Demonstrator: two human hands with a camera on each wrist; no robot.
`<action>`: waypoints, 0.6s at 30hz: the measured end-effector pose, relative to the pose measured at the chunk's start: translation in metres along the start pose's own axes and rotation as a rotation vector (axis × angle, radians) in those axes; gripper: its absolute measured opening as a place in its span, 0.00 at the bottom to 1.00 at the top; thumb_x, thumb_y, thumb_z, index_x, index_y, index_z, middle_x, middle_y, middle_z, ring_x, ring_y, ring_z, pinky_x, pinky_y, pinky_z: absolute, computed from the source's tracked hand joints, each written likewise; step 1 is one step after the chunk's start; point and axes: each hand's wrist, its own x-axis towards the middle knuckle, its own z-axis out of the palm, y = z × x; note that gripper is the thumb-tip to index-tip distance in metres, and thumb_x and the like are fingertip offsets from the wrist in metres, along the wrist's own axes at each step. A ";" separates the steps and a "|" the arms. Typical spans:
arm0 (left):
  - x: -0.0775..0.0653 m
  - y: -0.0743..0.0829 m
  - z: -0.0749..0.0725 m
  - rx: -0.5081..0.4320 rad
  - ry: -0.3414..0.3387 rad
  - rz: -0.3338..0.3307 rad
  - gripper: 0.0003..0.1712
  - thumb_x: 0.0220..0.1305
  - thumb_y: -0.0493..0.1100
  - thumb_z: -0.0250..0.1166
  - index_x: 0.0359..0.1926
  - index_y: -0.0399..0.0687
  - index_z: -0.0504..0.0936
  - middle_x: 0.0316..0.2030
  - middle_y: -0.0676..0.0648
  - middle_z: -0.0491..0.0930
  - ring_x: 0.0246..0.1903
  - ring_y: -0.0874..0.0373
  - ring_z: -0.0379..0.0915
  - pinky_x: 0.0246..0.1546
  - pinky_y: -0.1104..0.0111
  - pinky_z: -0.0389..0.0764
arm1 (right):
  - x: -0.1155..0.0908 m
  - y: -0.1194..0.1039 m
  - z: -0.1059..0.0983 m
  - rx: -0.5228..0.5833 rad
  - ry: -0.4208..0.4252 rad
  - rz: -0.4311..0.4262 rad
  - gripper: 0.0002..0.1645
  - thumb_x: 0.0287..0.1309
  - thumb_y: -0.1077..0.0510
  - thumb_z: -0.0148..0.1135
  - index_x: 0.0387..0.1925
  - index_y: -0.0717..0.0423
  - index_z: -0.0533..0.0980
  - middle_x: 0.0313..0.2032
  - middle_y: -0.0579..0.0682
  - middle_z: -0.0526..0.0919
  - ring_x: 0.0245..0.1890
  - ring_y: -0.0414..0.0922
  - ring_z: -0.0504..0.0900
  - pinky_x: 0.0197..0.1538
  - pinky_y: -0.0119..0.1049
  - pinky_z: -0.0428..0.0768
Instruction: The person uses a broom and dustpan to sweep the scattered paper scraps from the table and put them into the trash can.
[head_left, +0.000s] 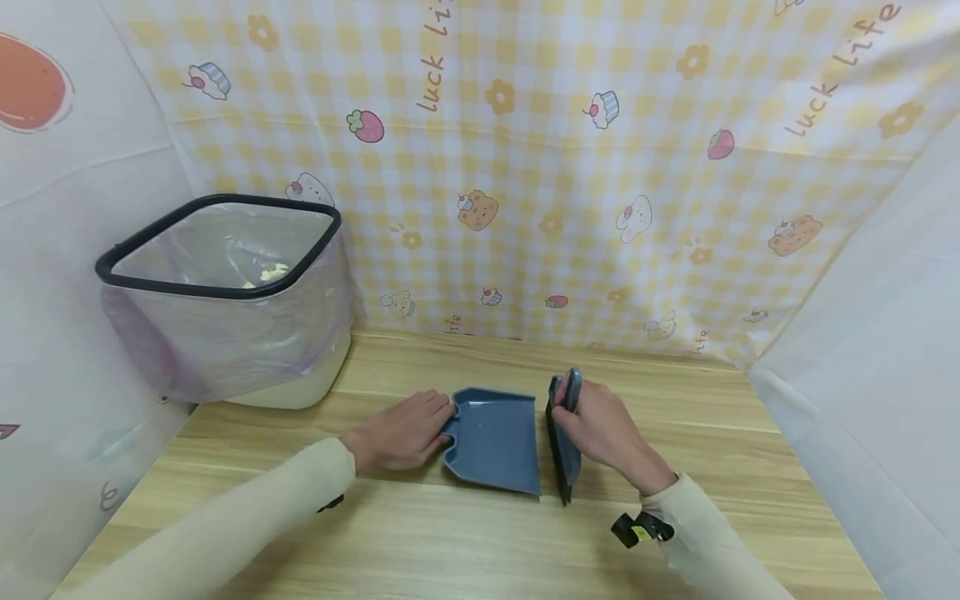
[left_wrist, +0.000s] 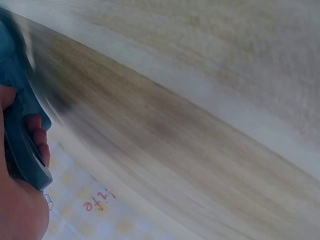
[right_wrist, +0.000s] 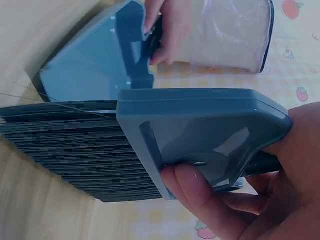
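A blue-grey dustpan (head_left: 495,442) lies on the table in the middle of the head view, its wide lip facing right. My left hand (head_left: 408,429) grips its handle at the left end, the fingers curled round it. Just right of the lip, my right hand (head_left: 600,425) holds a matching hand brush (head_left: 567,442) on edge. In the right wrist view the brush's dark bristles (right_wrist: 75,150) point left towards the table, with the right fingers (right_wrist: 195,187) wrapped about its blue body. A narrow gap separates brush and pan in the head view.
A bin (head_left: 300,392) with a black rim and a translucent lilac liner stands at the back left, with pale yellow scraps (head_left: 274,272) inside. Behind the wooden table (head_left: 420,542) hangs a yellow checked curtain (head_left: 525,208); white cloth (head_left: 862,400) borders the right side.
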 end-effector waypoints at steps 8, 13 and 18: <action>0.001 0.002 -0.001 0.015 0.016 0.011 0.16 0.81 0.44 0.60 0.56 0.35 0.79 0.44 0.45 0.77 0.44 0.52 0.72 0.49 0.58 0.79 | -0.003 -0.007 -0.011 -0.046 0.002 -0.086 0.03 0.75 0.63 0.61 0.41 0.54 0.79 0.29 0.42 0.82 0.25 0.36 0.77 0.33 0.42 0.81; 0.000 0.003 0.000 0.025 0.008 0.016 0.15 0.82 0.45 0.60 0.56 0.36 0.79 0.43 0.46 0.77 0.43 0.53 0.71 0.48 0.59 0.79 | -0.006 -0.011 -0.005 -0.138 -0.001 -0.273 0.05 0.74 0.64 0.64 0.44 0.52 0.76 0.29 0.40 0.82 0.22 0.32 0.74 0.30 0.38 0.79; 0.000 0.003 0.002 0.024 0.000 0.010 0.16 0.82 0.45 0.60 0.57 0.35 0.79 0.45 0.45 0.78 0.44 0.52 0.73 0.51 0.58 0.80 | -0.011 -0.013 0.010 -0.258 -0.028 -0.460 0.22 0.62 0.70 0.72 0.50 0.47 0.75 0.32 0.41 0.81 0.27 0.37 0.75 0.28 0.33 0.72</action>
